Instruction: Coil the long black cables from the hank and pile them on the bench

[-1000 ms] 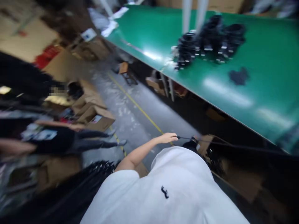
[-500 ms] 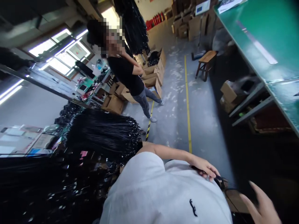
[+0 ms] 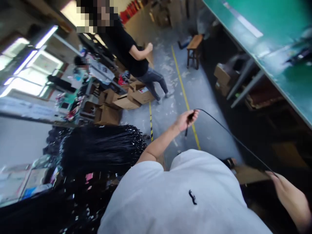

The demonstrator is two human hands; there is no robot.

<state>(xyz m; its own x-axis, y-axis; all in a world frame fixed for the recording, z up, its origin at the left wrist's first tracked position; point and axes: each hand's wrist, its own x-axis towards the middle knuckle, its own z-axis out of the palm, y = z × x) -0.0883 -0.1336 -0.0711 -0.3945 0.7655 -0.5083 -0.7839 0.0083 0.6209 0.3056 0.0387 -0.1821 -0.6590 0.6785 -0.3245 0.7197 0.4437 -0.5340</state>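
My left hand [image 3: 187, 119] is raised in front of me over the grey floor, closed round the plug end of a thin black cable [image 3: 226, 133]. From there the cable arcs right and down to my right hand [image 3: 291, 198] at the lower right edge. That hand is blurred, and its fingertips pinch the cable. The cable hangs stretched between both hands, above my white shirt [image 3: 185, 195].
A thick bundle of black cables [image 3: 102, 149] hangs on a rack at my left. A person in a black shirt [image 3: 133, 53] stands by open cardboard boxes [image 3: 126, 100]. A green worktable [image 3: 273, 35] runs along the right. A wooden stool [image 3: 193, 45] and a yellow floor line [image 3: 185, 97] lie ahead.
My left hand has risen from my waist, lifting the cable end. My right hand has closed on the cable farther along. The view has swung round.
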